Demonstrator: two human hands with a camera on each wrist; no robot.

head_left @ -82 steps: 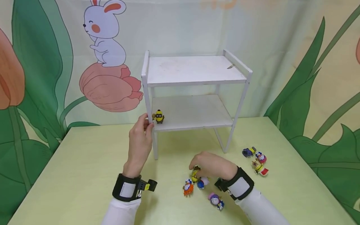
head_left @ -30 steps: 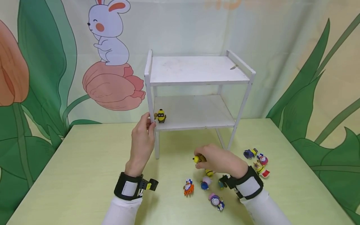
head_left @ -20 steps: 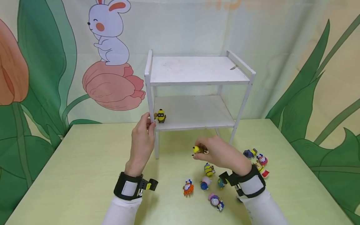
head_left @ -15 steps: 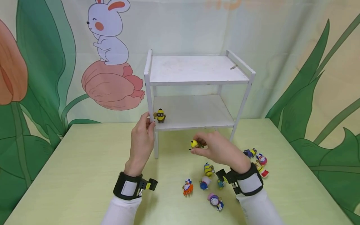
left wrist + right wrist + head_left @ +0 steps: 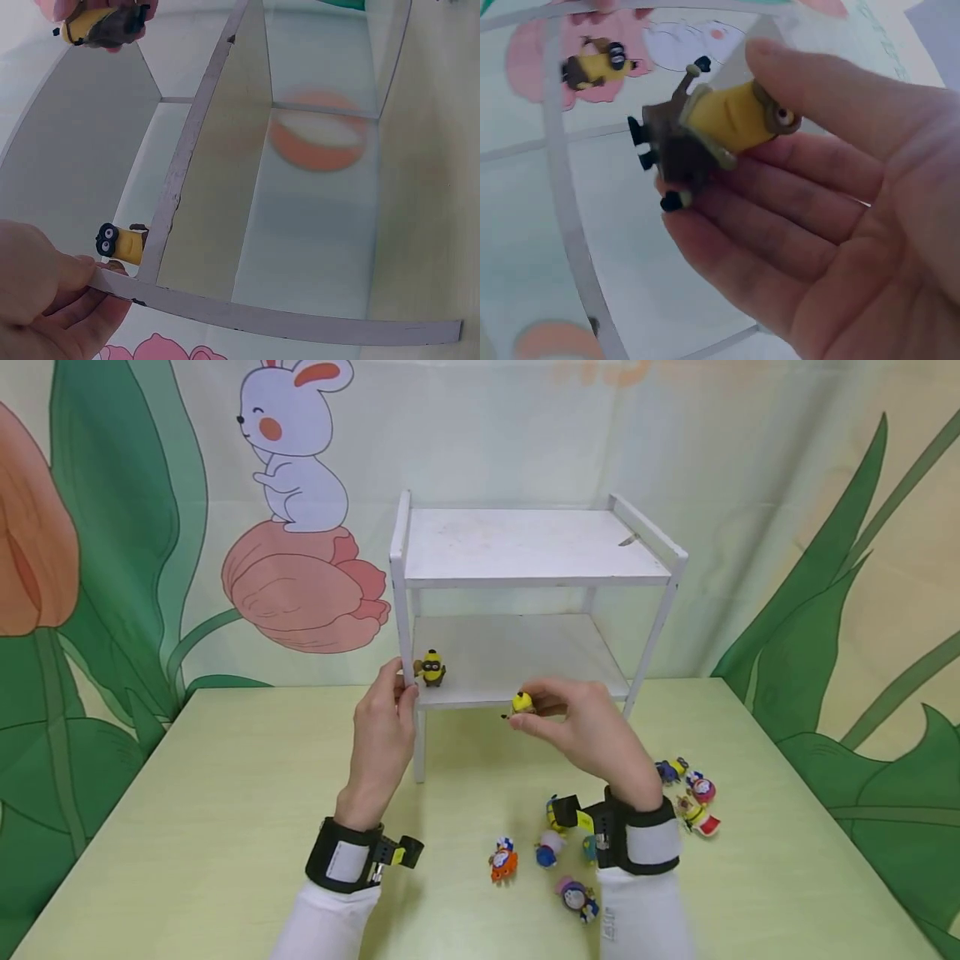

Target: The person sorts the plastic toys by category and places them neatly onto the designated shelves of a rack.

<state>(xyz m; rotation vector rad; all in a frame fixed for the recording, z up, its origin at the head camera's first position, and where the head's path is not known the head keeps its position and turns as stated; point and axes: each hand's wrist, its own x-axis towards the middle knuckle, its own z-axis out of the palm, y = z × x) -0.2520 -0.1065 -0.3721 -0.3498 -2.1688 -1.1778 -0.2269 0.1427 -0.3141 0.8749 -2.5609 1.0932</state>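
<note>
My left hand (image 5: 378, 743) pinches the front left leg of a small white two-tier shelf (image 5: 517, 547), beside the lower board. In my right hand (image 5: 600, 731) is a yellow-and-brown minion figurine (image 5: 522, 702), pinched between thumb and fingers, raised off the table by the lower board's front edge. The right wrist view shows this minion figurine (image 5: 731, 120) lying sideways over the fingers, its goggled head towards the palm. A second minion figurine (image 5: 432, 668), with dark goggles, stands on the lower board at the left front corner, right by my left fingertips.
Several small toy figures lie on the pale yellow table (image 5: 247, 802): an orange one (image 5: 503, 862), a blue-and-white one (image 5: 550, 849), a purple one (image 5: 576, 897) and others partly behind my right wrist. Another cluster includes a red-and-yellow figure (image 5: 697, 817). A printed cloth (image 5: 495, 435) hangs behind.
My right hand has taken a minion figurine from the middle group and lifted it up to the lower board's front edge. My left hand keeps its hold on the shelf leg.
</note>
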